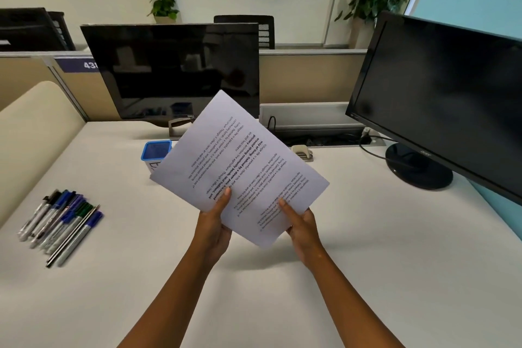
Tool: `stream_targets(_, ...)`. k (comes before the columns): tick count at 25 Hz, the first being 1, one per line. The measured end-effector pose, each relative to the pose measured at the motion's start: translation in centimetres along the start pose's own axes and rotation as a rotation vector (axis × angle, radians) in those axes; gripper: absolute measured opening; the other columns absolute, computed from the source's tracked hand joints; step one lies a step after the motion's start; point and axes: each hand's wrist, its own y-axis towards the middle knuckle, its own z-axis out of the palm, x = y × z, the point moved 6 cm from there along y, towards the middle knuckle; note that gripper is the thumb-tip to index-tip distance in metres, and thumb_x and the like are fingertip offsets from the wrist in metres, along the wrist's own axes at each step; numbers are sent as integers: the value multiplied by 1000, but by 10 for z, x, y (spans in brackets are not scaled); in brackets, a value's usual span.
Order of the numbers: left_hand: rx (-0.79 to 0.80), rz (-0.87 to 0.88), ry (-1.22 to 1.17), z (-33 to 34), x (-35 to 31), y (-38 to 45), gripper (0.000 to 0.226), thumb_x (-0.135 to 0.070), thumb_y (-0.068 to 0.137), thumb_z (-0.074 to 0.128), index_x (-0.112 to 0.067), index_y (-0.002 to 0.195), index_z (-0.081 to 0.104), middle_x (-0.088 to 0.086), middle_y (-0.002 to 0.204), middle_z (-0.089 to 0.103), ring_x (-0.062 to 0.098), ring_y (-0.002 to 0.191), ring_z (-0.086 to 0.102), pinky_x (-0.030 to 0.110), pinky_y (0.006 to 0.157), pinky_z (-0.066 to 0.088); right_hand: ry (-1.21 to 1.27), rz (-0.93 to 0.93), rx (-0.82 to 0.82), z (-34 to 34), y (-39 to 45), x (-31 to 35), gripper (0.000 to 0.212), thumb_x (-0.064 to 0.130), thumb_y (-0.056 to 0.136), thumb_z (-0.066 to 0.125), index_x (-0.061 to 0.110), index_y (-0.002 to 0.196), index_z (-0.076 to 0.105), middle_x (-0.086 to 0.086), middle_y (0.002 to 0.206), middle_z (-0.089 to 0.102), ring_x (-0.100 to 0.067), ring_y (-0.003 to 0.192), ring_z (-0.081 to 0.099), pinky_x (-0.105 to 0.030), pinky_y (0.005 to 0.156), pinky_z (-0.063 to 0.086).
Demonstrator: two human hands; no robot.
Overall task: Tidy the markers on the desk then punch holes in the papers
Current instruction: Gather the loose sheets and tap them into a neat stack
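Gripping papers (pixel 240 167), both hands, above desk (pixel 367 234)

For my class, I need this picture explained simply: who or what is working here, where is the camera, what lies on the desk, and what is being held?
No machine is at work here; a person uses two bare hands. The single picture comes from a camera worn on the person's head, looking forward and down, so the arms reach in from the bottom edge.

The left hand and the right hand together hold printed papers up above the white desk.

On the desk, to the left, a bunch of markers lies side by side. Behind the papers stand a blue-rimmed cup and a small hole punch. Two dark monitors stand further back: one in the middle, one on the right.
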Motion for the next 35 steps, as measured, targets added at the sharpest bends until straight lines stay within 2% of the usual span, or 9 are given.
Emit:
stream_targets(5,-114,-77,57,-26,4,2,50,-3,93,57,-19,140,49,9,132,65,24,111,67,41,79,61,-196,-7,-82,-12,7,6,21,23,89,69,21,110,67,-2,109,75,-21,97,73,-42,85,59)
stream_targets(8,-190,-157,65,-50,-13,3,46,-23,93,58,-18,138,54,9,134,64,27,117,62,47,90,55,-261,-7,-86,-28,9,14,19,22,90,68,21,109,67,0,106,75,-19,93,73,-35,79,61)
stream_targets(11,-142,-247,108,-67,-38,0,59,-49,88,51,-13,134,59,12,126,67,29,107,66,47,91,51,-330,0,-49,-42,9,23,19,23,91,67,19,110,68,0,104,76,-19,93,74,-36,80,61)
stream_targets(14,-48,-342,373,-77,-48,3,56,-57,93,40,-19,128,62,10,121,71,34,104,65,45,85,50,-386,38,25,-49,9,24,23,24,91,67,17,113,68,-1,104,76,-22,94,74,-40,82,60)
stream_targets(18,49,-323,757,-73,-45,11,70,-64,65,75,-20,120,67,5,113,75,35,99,70,46,88,55,-429,59,84,-44,12,22,28,27,91,67,18,117,66,-2,106,75,-22,92,74,-44,82,61)
stream_targets(20,19,-288,795,-75,-42,14,80,-62,49,85,-19,115,69,3,107,76,35,95,71,45,83,58,-453,45,86,-41,15,21,28,28,91,67,18,117,65,-3,106,75,-22,91,74,-45,81,61)
stream_targets(25,47,-176,703,-68,-27,12,45,-29,70,78,-17,112,70,6,107,76,33,102,70,38,81,59,-507,-38,-44,-44,20,19,28,28,90,67,14,115,64,-8,107,72,-24,90,72,-37,78,62)
stream_targets(28,-7,-94,703,-63,-24,11,39,-30,72,73,-26,110,67,3,106,75,27,99,70,38,82,60,-491,-90,-81,-40,20,22,28,25,91,66,18,118,60,-4,107,69,-20,93,69,-27,75,60)
stream_targets(35,-35,-45,745,-60,-31,9,36,-37,72,69,-33,108,64,0,105,72,24,94,69,30,72,60,-482,-89,-43,-42,21,26,28,24,88,70,20,114,61,-3,103,69,-21,91,70,-27,72,61)
